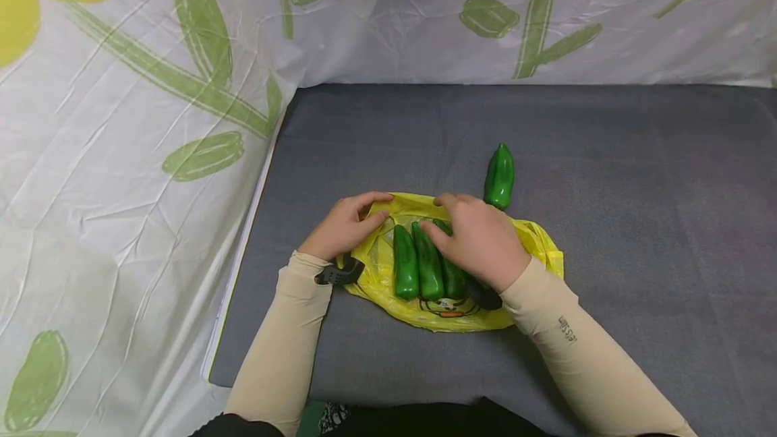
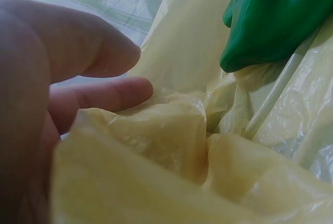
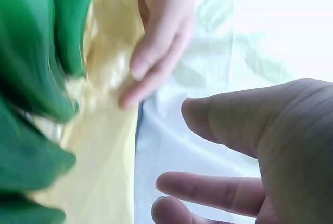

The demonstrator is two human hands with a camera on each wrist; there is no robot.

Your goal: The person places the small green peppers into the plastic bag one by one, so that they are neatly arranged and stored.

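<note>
A yellow plastic bag (image 1: 407, 314) lies spread on the grey tabletop, with several green peppers (image 1: 405, 263) side by side on it. My left hand (image 1: 347, 224) is at the bag's left edge, thumb and fingers apart; in the left wrist view a finger (image 2: 117, 94) touches the crinkled film. Over the bag's right part hovers my right hand (image 1: 482, 241), hiding some of the peppers. Its thumb and fingers are spread with nothing between them in the right wrist view. Another green pepper (image 1: 500, 177) lies on the tabletop just beyond the right hand.
The grey tabletop (image 1: 643, 235) extends to the right and behind the bag. A white sheet with green leaf prints (image 1: 200, 154) hangs along the left side and the back. A black band (image 1: 340, 271) circles the left wrist.
</note>
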